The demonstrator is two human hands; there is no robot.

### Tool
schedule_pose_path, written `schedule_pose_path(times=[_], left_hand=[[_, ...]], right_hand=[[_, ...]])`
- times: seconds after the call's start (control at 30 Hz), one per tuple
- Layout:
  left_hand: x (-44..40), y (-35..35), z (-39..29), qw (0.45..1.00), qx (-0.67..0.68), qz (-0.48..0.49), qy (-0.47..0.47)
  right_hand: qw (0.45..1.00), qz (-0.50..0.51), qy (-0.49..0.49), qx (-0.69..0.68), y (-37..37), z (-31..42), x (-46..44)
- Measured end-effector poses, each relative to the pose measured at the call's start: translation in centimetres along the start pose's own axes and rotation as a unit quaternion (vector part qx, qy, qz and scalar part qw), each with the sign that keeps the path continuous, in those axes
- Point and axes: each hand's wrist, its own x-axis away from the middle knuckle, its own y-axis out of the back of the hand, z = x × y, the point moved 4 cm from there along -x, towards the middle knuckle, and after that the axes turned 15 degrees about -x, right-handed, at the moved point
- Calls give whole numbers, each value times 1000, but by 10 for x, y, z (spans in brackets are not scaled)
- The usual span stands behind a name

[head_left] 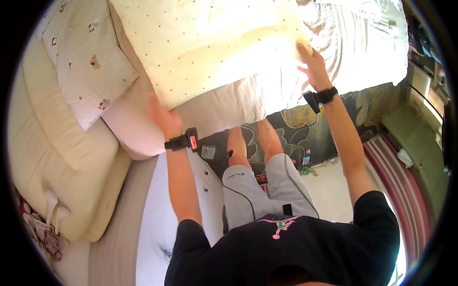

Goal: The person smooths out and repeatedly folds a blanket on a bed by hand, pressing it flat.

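Note:
A cream quilt with small dots [205, 52] lies folded flat on the bed, over a pale pinkish sheet [229, 105]. My left hand [164, 118] is at the quilt's lower left corner, its fingers spread and partly blurred, with nothing gripped. At the quilt's right edge is my right hand [315, 66], fingers apart, over or against the bright fabric. Whether either hand touches the cloth is hard to tell. Both wrists wear black straps with small devices.
A patterned pillow [90, 62] rests at the left by the cream padded headboard [52, 143]. White drawers [162, 214] stand below it. A crumpled sheet [353, 38] covers the bed's right part. Cables run from the wrists. A striped cloth [400, 171] is at the right.

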Motion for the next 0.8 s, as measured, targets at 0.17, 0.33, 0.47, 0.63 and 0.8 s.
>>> schedule_pose_path(times=[0.17,0.33,0.47,0.63,0.8], left_hand=[[8,-15,-19,991,-88,11,96],[5,-10,6,984,-161,39,65],[35,-26,-49,938,-297,-101,-149],[85,-119,-90,725,-549,101,-404],[84,-169,-59,705,-568,124,-408]], right_hand=[[997,28,63,34,5,-24,-28],[983,15,123,138,12,-28,-12],[824,-93,429,357,-4,-6,19],[701,139,508,481,-112,-17,70],[633,157,488,581,-157,-49,58]])
